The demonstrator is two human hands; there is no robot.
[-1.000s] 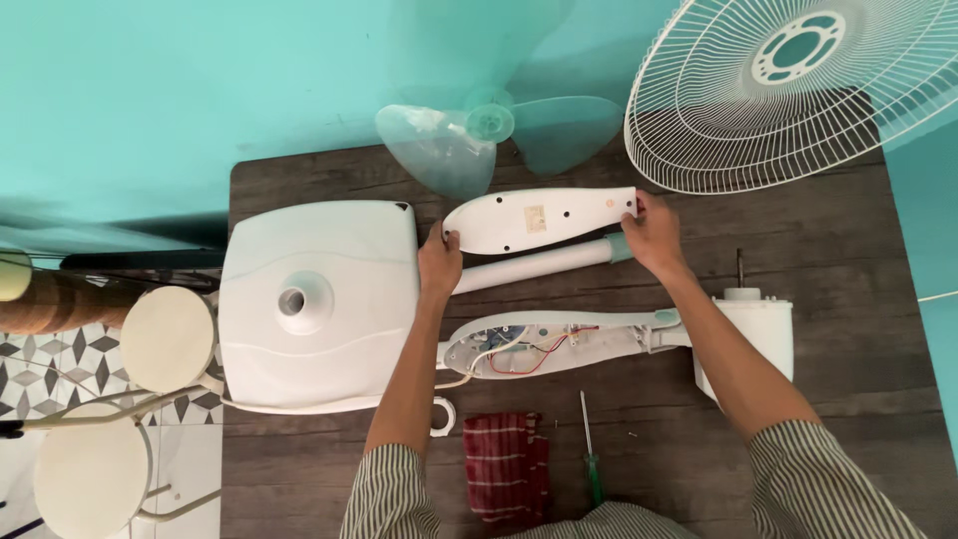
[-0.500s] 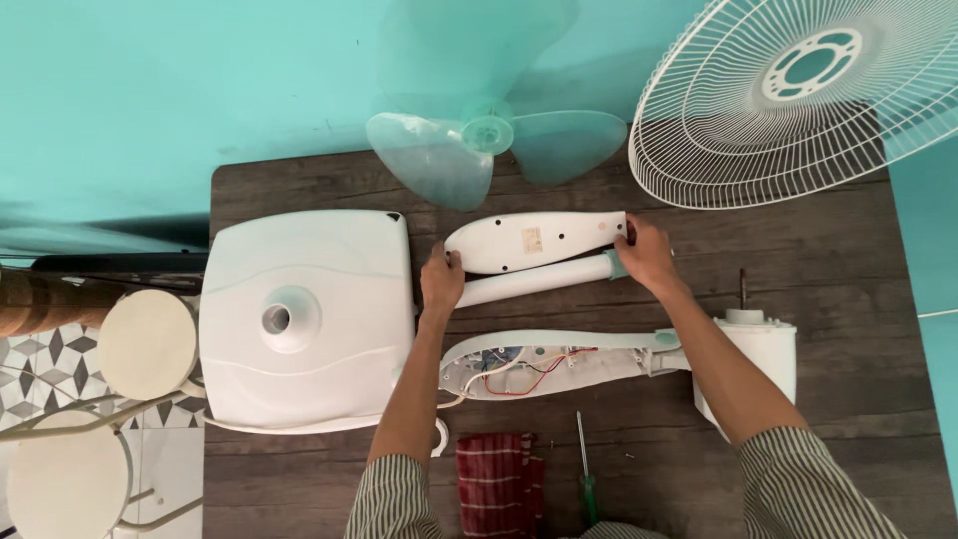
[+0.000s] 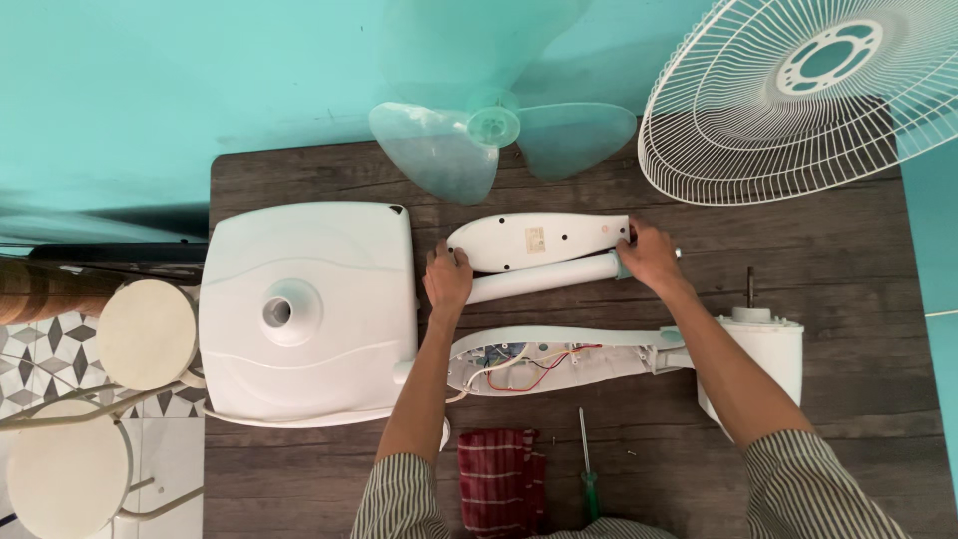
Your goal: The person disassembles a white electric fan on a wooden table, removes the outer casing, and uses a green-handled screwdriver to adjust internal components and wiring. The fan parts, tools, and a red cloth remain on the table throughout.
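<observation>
Head view: white tube [image 3: 544,277] is gripped at both ends by left hand [image 3: 448,279] and right hand [image 3: 651,257], now drawn clear below the cover panel [image 3: 539,240].

The counter [image 3: 299,170] is dark brown wood against a turquoise wall [image 3: 200,80]. White is seen on the base [image 3: 309,309], cover [image 3: 539,240], tube [image 3: 544,277] and grille [image 3: 798,100]. The blades [image 3: 494,140] are translucent aqua. A red checked cloth [image 3: 499,479] lies at six o'clock, beside a green-handled screwdriver [image 3: 589,479]. Sleeves [image 3: 808,489] are grey-striped.
</observation>
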